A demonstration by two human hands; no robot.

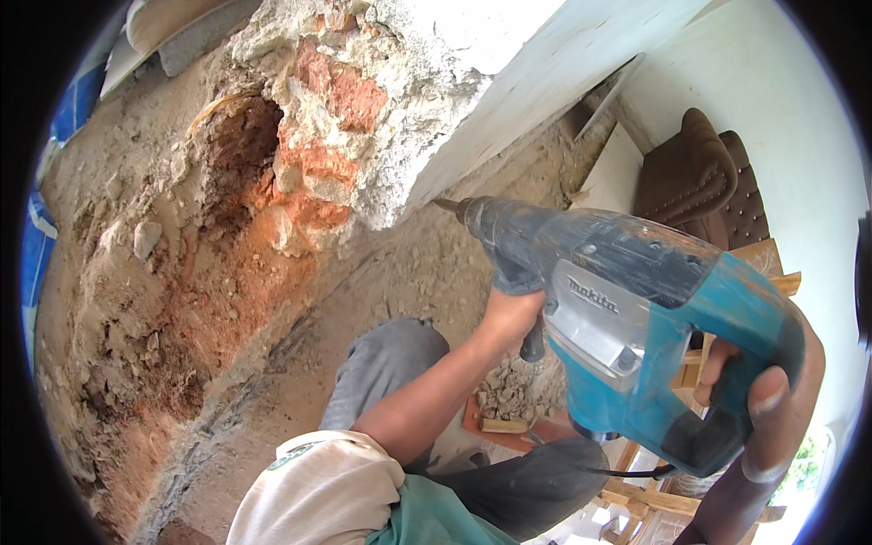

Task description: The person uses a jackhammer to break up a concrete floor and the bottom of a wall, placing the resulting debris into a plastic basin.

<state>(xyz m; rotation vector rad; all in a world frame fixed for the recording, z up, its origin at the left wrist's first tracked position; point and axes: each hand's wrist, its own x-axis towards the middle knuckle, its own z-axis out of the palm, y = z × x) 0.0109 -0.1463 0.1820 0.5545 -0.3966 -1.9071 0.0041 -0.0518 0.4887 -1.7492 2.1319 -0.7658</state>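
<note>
A teal and black demolition hammer (627, 341) lies across the right half of the head view, its body scuffed and dusty. My left hand (514, 312) is closed round the side handle just behind the tool's nose. At the back, my right hand (770, 400) wraps the rear D-shaped handle; its thumb shows on the near side. The short dark chisel bit (447, 206) points left, close to the lower corner of a broken wall end (341, 136) with exposed orange brick and crumbling white plaster. Whether the tip touches the wall I cannot tell.
Loose soil and rubble (154, 300) cover the ground at left, with a dark hollow at the wall's foot. My bent knees in grey trousers (386, 359) are below the tool. Behind it stand a brown tufted sofa (690, 177) and wooden pieces (645, 498). A black cord (627, 472) hangs from the hammer.
</note>
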